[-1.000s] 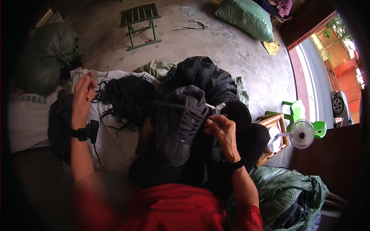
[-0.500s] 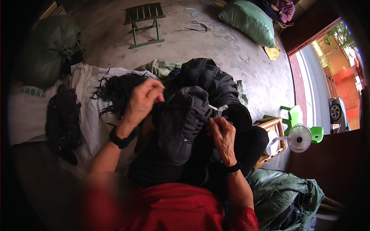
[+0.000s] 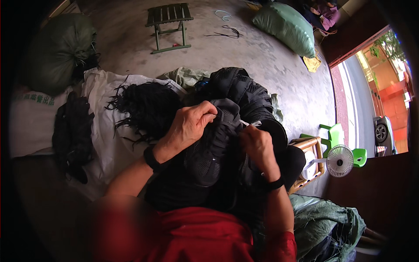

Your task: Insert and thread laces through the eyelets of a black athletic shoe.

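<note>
Since a moment ago the left hand (image 3: 190, 124) has slid lower and now sits against the top of the one black shoe (image 3: 214, 148) at the middle of the frame, fingers curled shut and pinching something at the shoe's upper edge; what exactly it pinches is too small to tell. Right hand (image 3: 257, 146) is closed too, thumb and fingers gripping the shoe's right side just beside a thin white lace end (image 3: 251, 124) that pokes out between the two hands. This shoe is dark mesh fabric with a rounded toe pointing toward the lower edge, resting on the person's lap over black cloth. Each wrist wears one black band, two in all.

Behind the shoe, upper centre, lies a heap of black padded shoe uppers (image 3: 238, 89). Left of it one tangle of black laces (image 3: 146, 109), stringy and loose, spreads over a white woven sack (image 3: 104, 144). At the far left sits a second dark bundle (image 3: 72, 133). Upper left holds one stuffed dark green bag (image 3: 59, 50); upper right one pale green sack (image 3: 283, 26). One green slatted folding stool (image 3: 168, 22) stands on the grey concrete floor (image 3: 270, 65) at the top. At right, one small white fan (image 3: 339, 160) stands before a green plastic chair (image 3: 336, 137).
</note>
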Demonstrator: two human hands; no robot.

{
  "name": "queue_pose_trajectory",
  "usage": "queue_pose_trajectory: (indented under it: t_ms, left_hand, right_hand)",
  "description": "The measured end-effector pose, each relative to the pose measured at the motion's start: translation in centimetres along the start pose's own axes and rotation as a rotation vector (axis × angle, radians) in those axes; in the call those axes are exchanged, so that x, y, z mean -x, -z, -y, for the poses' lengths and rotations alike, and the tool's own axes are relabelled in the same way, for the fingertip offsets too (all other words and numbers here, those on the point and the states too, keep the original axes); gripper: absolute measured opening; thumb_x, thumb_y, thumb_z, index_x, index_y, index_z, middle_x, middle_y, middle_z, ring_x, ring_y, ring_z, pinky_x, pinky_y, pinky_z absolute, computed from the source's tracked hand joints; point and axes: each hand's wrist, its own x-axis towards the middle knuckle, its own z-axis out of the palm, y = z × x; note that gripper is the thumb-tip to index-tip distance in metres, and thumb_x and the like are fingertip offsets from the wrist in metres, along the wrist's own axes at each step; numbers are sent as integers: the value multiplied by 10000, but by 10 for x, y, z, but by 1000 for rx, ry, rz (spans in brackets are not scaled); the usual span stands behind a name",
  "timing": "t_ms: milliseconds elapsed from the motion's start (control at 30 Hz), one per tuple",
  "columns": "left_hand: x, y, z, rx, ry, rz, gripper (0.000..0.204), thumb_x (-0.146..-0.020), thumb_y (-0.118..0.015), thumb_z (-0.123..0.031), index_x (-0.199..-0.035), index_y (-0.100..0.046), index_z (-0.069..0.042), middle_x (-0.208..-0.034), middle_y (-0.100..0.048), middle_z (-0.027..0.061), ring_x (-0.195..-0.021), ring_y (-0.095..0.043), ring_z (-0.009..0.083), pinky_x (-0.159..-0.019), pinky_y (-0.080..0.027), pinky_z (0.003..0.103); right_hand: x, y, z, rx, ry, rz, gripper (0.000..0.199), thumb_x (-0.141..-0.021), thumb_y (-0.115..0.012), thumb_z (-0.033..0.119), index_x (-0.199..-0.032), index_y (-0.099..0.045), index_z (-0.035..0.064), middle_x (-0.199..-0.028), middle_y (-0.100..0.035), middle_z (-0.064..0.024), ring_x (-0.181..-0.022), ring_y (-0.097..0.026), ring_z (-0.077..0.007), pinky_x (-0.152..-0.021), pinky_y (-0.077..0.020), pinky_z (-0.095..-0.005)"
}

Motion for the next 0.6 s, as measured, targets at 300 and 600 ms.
queue_pose_trajectory:
  t_ms: [300,600]
  left_hand:
    - [-5,7,-3,-329,-142,16,76,-855,-643,-23,-880,-572,-28,-785,-632,112,-726,-658,300,-616,-512,377]
    - [-7,5,-14,-575,-328,81,115,-802,-605,5,-848,-507,-35,-710,-550,96,-704,-627,265,-607,-517,370]
  right_hand:
    - [8,-10,-3,-637,-254,45,148,-926,-663,134,-901,-596,5,-732,-628,-39,-618,-612,-114,-601,-496,-248]
    - [6,-9,-6,-632,-227,103,196,-956,-636,188,-923,-574,5,-732,-633,-57,-621,-623,-121,-586,-487,-252]
